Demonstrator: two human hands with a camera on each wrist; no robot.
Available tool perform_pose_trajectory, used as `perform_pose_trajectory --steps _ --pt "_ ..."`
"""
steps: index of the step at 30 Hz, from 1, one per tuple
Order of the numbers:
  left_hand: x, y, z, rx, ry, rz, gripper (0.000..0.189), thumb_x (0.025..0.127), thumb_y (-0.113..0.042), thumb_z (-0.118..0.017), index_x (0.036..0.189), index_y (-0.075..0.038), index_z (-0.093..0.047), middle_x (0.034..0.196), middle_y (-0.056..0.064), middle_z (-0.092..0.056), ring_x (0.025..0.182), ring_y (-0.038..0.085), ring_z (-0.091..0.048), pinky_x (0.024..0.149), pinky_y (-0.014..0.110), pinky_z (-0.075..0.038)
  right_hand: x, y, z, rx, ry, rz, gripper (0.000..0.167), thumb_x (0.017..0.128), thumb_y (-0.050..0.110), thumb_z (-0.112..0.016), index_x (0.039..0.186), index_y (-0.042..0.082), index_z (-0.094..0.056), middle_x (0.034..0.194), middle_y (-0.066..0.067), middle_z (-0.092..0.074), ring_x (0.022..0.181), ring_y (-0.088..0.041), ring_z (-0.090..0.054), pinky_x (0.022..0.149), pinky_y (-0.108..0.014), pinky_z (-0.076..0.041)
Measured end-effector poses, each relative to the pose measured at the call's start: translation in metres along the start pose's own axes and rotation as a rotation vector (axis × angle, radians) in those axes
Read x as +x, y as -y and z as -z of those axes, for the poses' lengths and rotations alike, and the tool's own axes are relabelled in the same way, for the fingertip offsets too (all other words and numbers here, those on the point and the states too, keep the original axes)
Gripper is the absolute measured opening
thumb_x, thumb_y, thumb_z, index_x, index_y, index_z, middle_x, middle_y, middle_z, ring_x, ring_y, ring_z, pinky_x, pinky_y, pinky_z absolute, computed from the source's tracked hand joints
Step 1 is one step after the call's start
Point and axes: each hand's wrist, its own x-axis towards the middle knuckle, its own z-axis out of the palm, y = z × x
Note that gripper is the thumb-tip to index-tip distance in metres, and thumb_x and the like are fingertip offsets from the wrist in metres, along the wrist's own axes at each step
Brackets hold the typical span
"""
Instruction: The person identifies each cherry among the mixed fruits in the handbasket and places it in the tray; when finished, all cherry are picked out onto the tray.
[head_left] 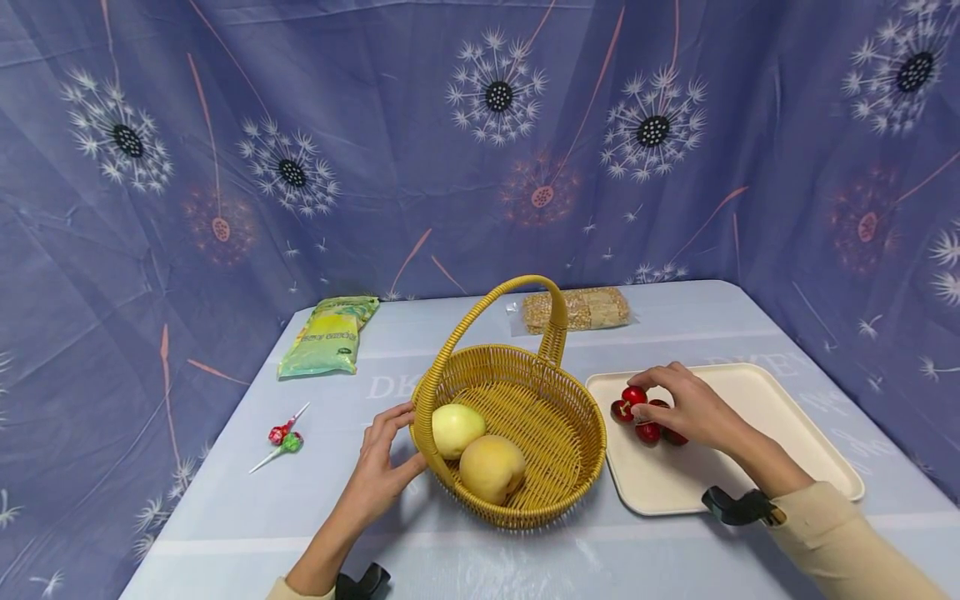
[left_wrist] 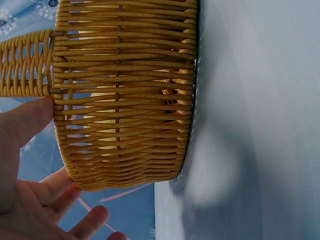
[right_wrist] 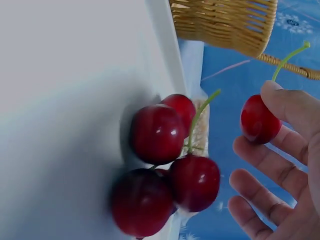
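Note:
A yellow wicker basket (head_left: 555,450) with a tall handle holds a green-yellow apple (head_left: 457,429) and a round yellow fruit (head_left: 491,468). My left hand (head_left: 384,467) touches the basket's left side near the base of the handle, thumb and fingers spread along the rim. To the right, my right hand (head_left: 686,408) pinches a red cherry (right_wrist: 260,120) with a green stem between thumb and forefinger. The other fingers are loosely bent. In the right wrist view, several more cherries (right_wrist: 157,132) sit close together on the cream tray (head_left: 780,417), beneath the held one.
Two lollipops, one red (head_left: 278,434) and one green (head_left: 291,443), lie on the table's left side. Behind them is a green and yellow packet (head_left: 326,337). A clear bag of a grainy tan food (head_left: 577,310) lies behind the basket, near the dandelion-patterned curtain (head_left: 375,167).

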Motion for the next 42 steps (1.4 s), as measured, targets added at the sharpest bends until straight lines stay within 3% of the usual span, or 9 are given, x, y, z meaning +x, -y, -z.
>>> perform_pose_trajectory --steps 10,16,20,27,35,42 --pt "-0.001 0.001 -0.001 0.004 0.001 -0.009 0.05 0.08 -0.021 -0.074 0.125 -0.014 -0.054 0.142 0.006 -0.042 0.129 0.027 -0.034 0.098 0.055 -0.029 -0.018 -0.024 0.006 -0.026 -0.099 -0.058 0.03 0.081 0.028 -0.073 0.108 0.017 -0.066 0.098 -0.002 -0.07 0.093 -0.007 -0.049 0.076 -0.034 -0.04" --pt "0.0 0.0 0.0 0.0 0.002 -0.018 0.05 0.08 -0.02 -0.074 0.125 -0.013 -0.054 0.142 0.007 -0.042 0.129 0.028 -0.034 0.098 0.055 -0.029 -0.034 -0.043 0.012 -0.013 -0.064 -0.14 0.035 0.083 0.029 -0.072 0.113 0.011 -0.064 0.105 -0.011 -0.067 0.101 -0.028 -0.054 0.08 -0.043 -0.041" --pt "-0.001 -0.001 0.0 -0.001 0.005 -0.01 0.051 0.08 -0.02 -0.074 0.125 -0.012 -0.054 0.143 0.007 -0.042 0.129 0.028 -0.034 0.098 0.055 -0.029 -0.041 -0.054 0.011 -0.007 -0.034 -0.176 0.038 0.084 0.031 -0.07 0.116 0.01 -0.064 0.109 -0.01 -0.066 0.102 -0.029 -0.054 0.081 -0.043 -0.041" --pt "-0.001 -0.001 0.0 -0.003 0.009 0.003 0.051 0.08 -0.021 -0.074 0.126 -0.012 -0.054 0.143 0.006 -0.041 0.129 0.027 -0.033 0.099 0.056 -0.029 -0.047 -0.067 0.009 0.012 0.011 -0.156 0.039 0.083 0.027 -0.072 0.117 0.01 -0.063 0.106 -0.008 -0.065 0.098 -0.028 -0.057 0.079 -0.034 -0.048" --pt "-0.001 -0.001 0.0 -0.004 0.009 0.007 0.051 0.079 -0.021 -0.075 0.125 -0.013 -0.054 0.143 0.005 -0.041 0.129 0.026 -0.033 0.099 0.055 -0.029 -0.049 -0.074 0.005 -0.007 0.007 -0.111 0.037 0.08 0.022 -0.075 0.114 0.011 -0.065 0.101 -0.002 -0.067 0.091 -0.003 -0.054 0.077 -0.025 -0.049" --pt "0.0 0.0 0.0 0.003 0.002 -0.002 0.051 0.079 -0.019 -0.075 0.125 -0.012 -0.054 0.142 0.006 -0.042 0.128 0.026 -0.034 0.098 0.054 -0.029 -0.046 -0.076 0.002 -0.027 0.04 -0.102 0.039 0.08 0.022 -0.074 0.115 0.01 -0.064 0.102 -0.004 -0.069 0.092 -0.013 -0.056 0.078 -0.03 -0.048"
